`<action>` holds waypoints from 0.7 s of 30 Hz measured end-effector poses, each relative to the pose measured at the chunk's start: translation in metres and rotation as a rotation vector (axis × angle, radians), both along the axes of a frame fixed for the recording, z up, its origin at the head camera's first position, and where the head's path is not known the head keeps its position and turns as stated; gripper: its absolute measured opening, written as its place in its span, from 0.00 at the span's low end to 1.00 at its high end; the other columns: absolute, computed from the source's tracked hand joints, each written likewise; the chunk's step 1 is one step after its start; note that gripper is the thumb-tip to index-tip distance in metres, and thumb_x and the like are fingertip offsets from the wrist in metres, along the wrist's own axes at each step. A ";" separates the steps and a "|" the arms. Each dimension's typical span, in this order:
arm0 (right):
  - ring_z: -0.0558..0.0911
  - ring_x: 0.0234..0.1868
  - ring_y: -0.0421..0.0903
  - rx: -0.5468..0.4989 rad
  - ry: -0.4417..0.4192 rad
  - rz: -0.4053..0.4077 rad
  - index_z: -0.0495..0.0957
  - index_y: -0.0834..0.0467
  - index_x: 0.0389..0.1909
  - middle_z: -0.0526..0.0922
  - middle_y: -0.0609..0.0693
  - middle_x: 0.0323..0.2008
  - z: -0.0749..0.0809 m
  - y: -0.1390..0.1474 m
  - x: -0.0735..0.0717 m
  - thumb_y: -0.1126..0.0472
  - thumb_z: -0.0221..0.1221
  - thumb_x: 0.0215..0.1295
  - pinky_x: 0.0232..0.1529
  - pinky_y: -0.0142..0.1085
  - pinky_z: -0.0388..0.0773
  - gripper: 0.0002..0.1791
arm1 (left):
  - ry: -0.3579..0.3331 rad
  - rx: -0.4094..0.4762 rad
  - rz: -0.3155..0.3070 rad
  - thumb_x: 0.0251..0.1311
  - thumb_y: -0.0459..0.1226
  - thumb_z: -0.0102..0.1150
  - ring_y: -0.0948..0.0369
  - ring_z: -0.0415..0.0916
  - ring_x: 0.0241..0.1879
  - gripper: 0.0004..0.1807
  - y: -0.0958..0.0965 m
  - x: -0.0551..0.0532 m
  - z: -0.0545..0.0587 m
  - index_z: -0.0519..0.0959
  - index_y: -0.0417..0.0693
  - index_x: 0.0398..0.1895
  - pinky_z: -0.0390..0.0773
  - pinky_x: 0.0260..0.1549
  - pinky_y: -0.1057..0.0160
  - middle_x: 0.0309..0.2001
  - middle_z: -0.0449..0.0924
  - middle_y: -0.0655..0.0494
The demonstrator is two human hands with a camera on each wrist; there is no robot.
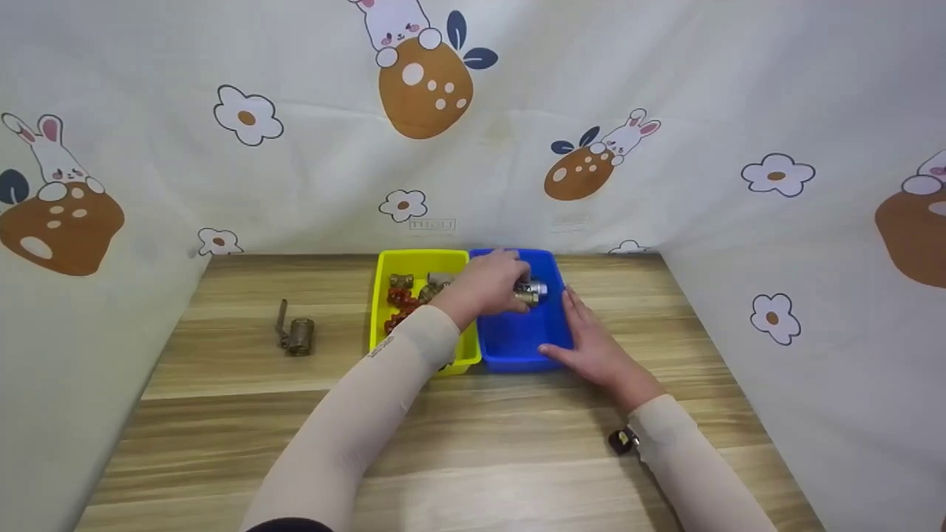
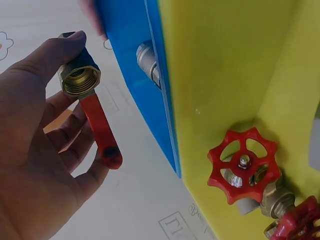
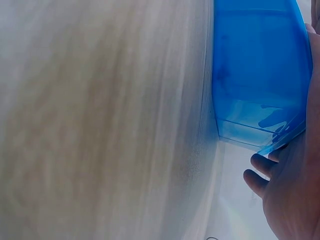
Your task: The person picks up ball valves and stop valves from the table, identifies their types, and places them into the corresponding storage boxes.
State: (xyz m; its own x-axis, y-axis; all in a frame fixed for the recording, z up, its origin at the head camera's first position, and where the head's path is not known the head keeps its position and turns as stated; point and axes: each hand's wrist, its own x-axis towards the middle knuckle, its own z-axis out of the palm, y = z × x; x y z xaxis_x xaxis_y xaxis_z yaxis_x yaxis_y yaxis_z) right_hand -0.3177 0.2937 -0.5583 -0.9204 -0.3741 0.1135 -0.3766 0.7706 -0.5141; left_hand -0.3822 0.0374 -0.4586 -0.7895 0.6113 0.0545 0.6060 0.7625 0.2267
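My left hand (image 1: 489, 282) reaches over the blue bin (image 1: 517, 366). It grips a brass ball valve (image 2: 80, 80) by its body, between thumb and fingers; the valve's red lever (image 2: 101, 127) hangs along the fingers. A silver-coloured valve (image 2: 147, 59) lies inside the blue bin, partly hidden by the bin's wall. My right hand (image 1: 595, 346) rests against the right side of the blue bin, fingers extended along the wall and thumb at the near rim. In the right wrist view, that hand (image 3: 292, 185) touches the blue plastic from outside.
Left of the blue bin and touching it stands a yellow bin (image 1: 375, 325) with several valves, some with red handwheels (image 2: 243, 162). A brass ball valve with a lever (image 1: 300, 337) sits alone on the wooden table (image 1: 488, 458). A patterned cloth (image 1: 310, 177) hangs behind.
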 end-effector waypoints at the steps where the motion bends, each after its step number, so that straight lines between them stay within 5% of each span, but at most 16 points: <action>1: 0.47 0.88 0.66 0.000 -0.003 -0.002 0.40 0.65 0.90 0.41 0.62 0.90 0.000 0.000 0.000 0.34 0.67 0.74 0.84 0.65 0.49 0.65 | -0.010 -0.001 0.007 0.65 0.57 0.79 0.55 0.77 0.52 0.30 0.002 0.000 0.000 0.86 0.52 0.62 0.82 0.62 0.49 0.51 0.82 0.56; 10: 0.45 0.89 0.64 0.012 -0.032 -0.019 0.38 0.62 0.91 0.39 0.60 0.91 0.002 -0.001 0.001 0.35 0.68 0.74 0.85 0.64 0.48 0.65 | -0.145 -0.008 0.082 0.62 0.59 0.80 0.56 0.81 0.46 0.29 0.014 -0.003 0.000 0.88 0.50 0.57 0.84 0.59 0.52 0.47 0.88 0.58; 21: 0.46 0.89 0.65 -0.003 0.000 -0.006 0.39 0.63 0.90 0.40 0.59 0.91 -0.002 0.001 -0.001 0.35 0.68 0.74 0.85 0.63 0.49 0.64 | -0.208 0.033 0.107 0.62 0.56 0.82 0.55 0.83 0.46 0.27 0.026 -0.007 -0.008 0.88 0.49 0.55 0.84 0.60 0.52 0.46 0.89 0.57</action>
State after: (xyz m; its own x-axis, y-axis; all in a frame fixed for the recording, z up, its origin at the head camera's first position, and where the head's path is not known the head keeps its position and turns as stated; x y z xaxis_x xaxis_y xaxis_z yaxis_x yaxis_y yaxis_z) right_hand -0.3190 0.2943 -0.5605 -0.9227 -0.3682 0.1144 -0.3718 0.7712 -0.5167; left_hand -0.3895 0.0630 -0.4669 -0.8459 0.5244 -0.0975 0.4601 0.8099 0.3639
